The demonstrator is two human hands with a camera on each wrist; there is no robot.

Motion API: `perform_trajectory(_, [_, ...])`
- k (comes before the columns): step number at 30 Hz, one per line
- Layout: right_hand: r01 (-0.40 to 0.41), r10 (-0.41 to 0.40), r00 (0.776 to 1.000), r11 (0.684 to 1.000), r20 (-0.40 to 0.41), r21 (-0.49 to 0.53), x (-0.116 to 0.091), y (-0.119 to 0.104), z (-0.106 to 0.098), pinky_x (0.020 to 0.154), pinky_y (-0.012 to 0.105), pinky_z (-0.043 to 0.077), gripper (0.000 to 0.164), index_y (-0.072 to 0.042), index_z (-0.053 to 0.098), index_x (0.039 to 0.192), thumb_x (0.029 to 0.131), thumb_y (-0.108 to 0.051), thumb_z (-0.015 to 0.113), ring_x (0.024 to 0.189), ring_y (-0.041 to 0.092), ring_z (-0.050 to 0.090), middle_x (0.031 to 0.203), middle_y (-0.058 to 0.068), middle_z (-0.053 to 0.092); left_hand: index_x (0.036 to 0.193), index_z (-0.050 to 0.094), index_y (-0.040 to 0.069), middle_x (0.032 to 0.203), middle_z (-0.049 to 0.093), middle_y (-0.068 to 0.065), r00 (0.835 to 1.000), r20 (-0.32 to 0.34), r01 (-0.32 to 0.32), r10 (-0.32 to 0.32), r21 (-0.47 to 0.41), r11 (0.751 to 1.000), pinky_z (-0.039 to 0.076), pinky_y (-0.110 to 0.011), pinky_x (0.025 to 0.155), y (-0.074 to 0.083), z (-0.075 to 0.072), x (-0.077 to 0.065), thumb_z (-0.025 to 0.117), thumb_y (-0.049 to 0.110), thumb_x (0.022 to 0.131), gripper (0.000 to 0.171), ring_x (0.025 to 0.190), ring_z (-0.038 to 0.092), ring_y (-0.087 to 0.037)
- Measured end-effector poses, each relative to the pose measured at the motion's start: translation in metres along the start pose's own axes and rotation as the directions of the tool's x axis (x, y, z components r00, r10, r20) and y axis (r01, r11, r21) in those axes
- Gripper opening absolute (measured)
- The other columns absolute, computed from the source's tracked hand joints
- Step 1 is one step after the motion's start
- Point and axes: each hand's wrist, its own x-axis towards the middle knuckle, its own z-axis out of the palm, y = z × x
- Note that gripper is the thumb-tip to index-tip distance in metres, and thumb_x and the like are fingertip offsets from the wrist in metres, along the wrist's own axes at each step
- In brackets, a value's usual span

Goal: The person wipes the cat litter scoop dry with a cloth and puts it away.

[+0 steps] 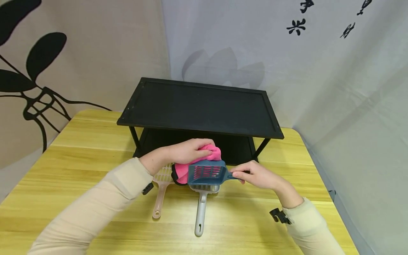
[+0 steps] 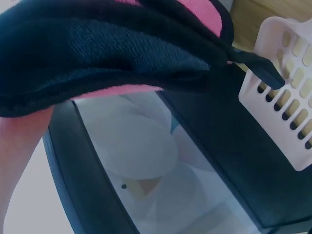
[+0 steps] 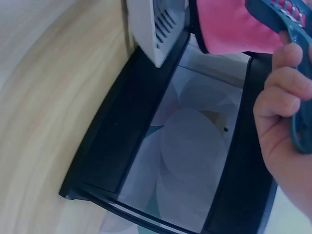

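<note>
In the head view, my right hand (image 1: pixel 256 175) grips the handle of a blue slotted litter scoop (image 1: pixel 204 181), held level over the table's middle. My left hand (image 1: pixel 188 151) holds a pink cloth (image 1: pixel 214 152) with a black edge against the scoop's far side; pink shows through the slots. The cloth's dark side (image 2: pixel 131 48) faces the left wrist camera. Below lie two more litter scoops: a pale pink one (image 1: pixel 160 200) on the left and a grey one (image 1: pixel 200 216), its head partly hidden under the blue scoop. In the right wrist view, my fingers wrap the blue handle (image 3: pixel 301 122).
A black two-tier shelf (image 1: pixel 204 106) stands at the back of the wooden table (image 1: pixel 255 230), just beyond my hands. Its lower tier (image 1: pixel 239 148) lies behind the cloth and blue scoop. A pale printed curtain (image 1: pixel 338 78) hangs behind and to the right.
</note>
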Motion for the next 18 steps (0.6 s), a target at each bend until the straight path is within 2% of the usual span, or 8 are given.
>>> perform_trajectory(3, [-0.003, 0.003, 1.000, 1.000, -0.022, 0.006, -0.001, 0.001, 0.001, 0.054, 0.020, 0.037, 0.024, -0.002, 0.067, 0.107, 0.095, -0.018, 0.052, 0.057, 0.005, 0.044, 0.065, -0.004, 0.051, 0.102, 0.054, 0.015, 0.090, 0.055, -0.002, 1.000, 0.016, -0.017, 0.017, -0.003, 1.000, 0.046, -0.026, 0.071, 0.000, -0.001, -0.001, 0.047, 0.022, 0.098, 0.012, 0.086, 0.055, -0.015])
perform_trajectory(8, [0.000, 0.000, 0.998, 1.000, -0.066, -0.004, -0.003, 0.004, 0.002, 0.053, 0.020, 0.037, 0.025, -0.002, 0.067, 0.106, 0.096, -0.018, 0.052, 0.058, 0.004, 0.046, 0.066, -0.002, 0.053, 0.103, 0.055, 0.015, 0.092, 0.056, -0.002, 0.999, 0.007, -0.048, 0.048, 0.001, 0.999, 0.046, -0.027, 0.070, -0.001, -0.003, -0.002, 0.047, 0.024, 0.098, 0.013, 0.085, 0.055, -0.015])
perform_trajectory(13, [-0.039, 0.038, 0.997, 0.999, -0.070, -0.015, -0.005, 0.005, 0.001, 0.051, 0.020, 0.035, 0.026, -0.003, 0.067, 0.108, 0.096, -0.021, 0.052, 0.058, 0.003, 0.044, 0.067, -0.003, 0.053, 0.105, 0.055, 0.018, 0.094, 0.058, 0.000, 0.999, 0.000, -0.043, 0.043, 0.013, 0.999, 0.047, -0.026, 0.071, -0.006, -0.004, -0.006, 0.048, 0.026, 0.098, 0.013, 0.087, 0.055, -0.014])
perform_trajectory(18, [-0.080, 0.079, 0.995, 0.997, -0.068, -0.015, -0.007, 0.007, 0.000, 0.052, 0.021, 0.035, 0.027, -0.003, 0.067, 0.108, 0.096, -0.022, 0.052, 0.058, 0.007, 0.045, 0.068, -0.003, 0.052, 0.104, 0.055, 0.016, 0.093, 0.057, -0.002, 0.999, -0.010, -0.035, 0.035, 0.003, 0.999, 0.046, -0.025, 0.067, -0.008, -0.006, -0.010, 0.048, 0.024, 0.098, 0.012, 0.086, 0.055, -0.015])
